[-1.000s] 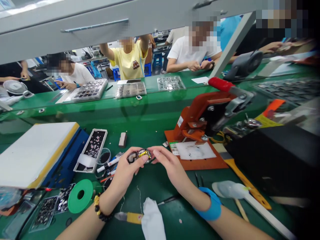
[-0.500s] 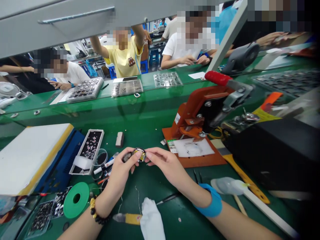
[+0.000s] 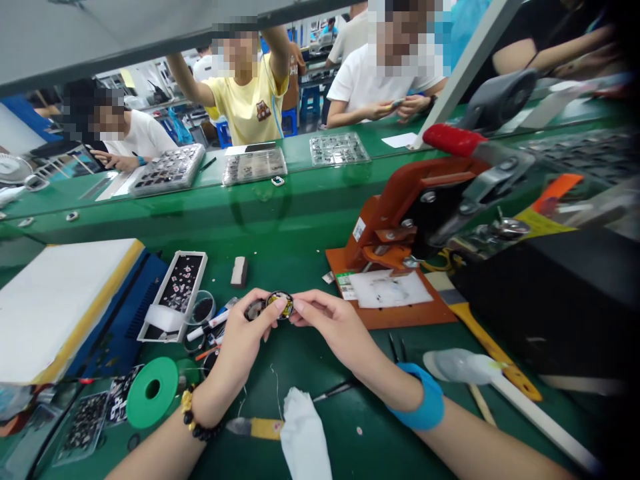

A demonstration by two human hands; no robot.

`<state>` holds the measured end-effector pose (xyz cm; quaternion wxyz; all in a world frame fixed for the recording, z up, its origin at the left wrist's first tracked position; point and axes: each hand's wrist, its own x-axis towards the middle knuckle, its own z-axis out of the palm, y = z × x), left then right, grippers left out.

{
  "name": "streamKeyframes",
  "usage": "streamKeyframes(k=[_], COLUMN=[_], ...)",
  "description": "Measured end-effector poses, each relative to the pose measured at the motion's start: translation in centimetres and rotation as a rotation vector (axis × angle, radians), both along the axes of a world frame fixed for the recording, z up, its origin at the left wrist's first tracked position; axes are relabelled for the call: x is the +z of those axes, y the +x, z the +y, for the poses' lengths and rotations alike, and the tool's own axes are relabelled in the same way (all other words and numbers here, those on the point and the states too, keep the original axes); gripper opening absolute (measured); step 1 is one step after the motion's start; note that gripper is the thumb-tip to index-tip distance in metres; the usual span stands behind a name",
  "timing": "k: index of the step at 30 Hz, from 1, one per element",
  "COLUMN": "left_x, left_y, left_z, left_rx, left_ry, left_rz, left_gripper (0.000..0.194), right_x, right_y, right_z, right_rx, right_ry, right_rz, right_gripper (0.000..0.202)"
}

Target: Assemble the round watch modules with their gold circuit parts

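Observation:
A small round part (image 3: 281, 305) with a dark rim and a yellowish, shiny inside is held between my two hands above the green bench. My left hand (image 3: 249, 331) grips it, the thumb resting across its face, and a second dark round piece (image 3: 255, 309) sits at the same fingers. From the right, my right hand (image 3: 333, 323) pinches the rim with thumb and fingertips. Below lie a white cloth (image 3: 305, 433), a yellow-handled tool (image 3: 260, 428) and dark tweezers (image 3: 334, 391).
An orange press (image 3: 400, 233) with a red handle stands right of my hands. Left are a white parts tray (image 3: 196, 293), a green spool (image 3: 153, 392) and a blue box (image 3: 117, 320). A yellow brush (image 3: 490, 347) lies right. Several people sit or stand across the bench.
The camera view has shifted slightly. Both hands keep their hold on the round part, which is tilted a little differently. Across the bench, people's arms and hands have moved slightly.

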<state>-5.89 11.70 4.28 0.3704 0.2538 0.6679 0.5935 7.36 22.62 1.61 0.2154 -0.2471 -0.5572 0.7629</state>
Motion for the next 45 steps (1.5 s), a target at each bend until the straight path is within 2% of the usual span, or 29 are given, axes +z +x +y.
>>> streamKeyframes(k=[8,17,28,33,36,45], left_x=[-0.2,-0.6,-1.1,-1.0,-1.0,-0.7], left_y=[0.0,0.1,-0.1,0.0,0.0,-0.1], left_z=[0.0,0.0,0.0,0.0,0.1,0.2], left_rx=[-0.001,-0.020,-0.049,-0.052,-0.028,0.005], left_ry=[-0.014,-0.007,-0.008,0.002,0.013,0.014], left_rz=[-0.008,-0.032,-0.001,-0.008,-0.010,0.069], left_gripper=[0.041,0.041,0.043,0.041,0.039,0.034], right_x=[0.0,-0.5,-0.2,-0.1,0.0,0.7], right_y=[0.1,-0.1,-0.2,-0.2,0.0,0.7], right_z=[0.1,0.3,0.4,0.7,0.8,0.7], right_rx=[-0.002,0.005,-0.016,0.006,0.018,-0.054], right_ry=[0.017,0.012,0.032,0.048,0.126,0.571], right_rz=[-0.003,-0.019,-0.050,-0.056,-0.060,-0.140], right_gripper=[0.038,0.043,0.049,0.044,0.036,0.018])
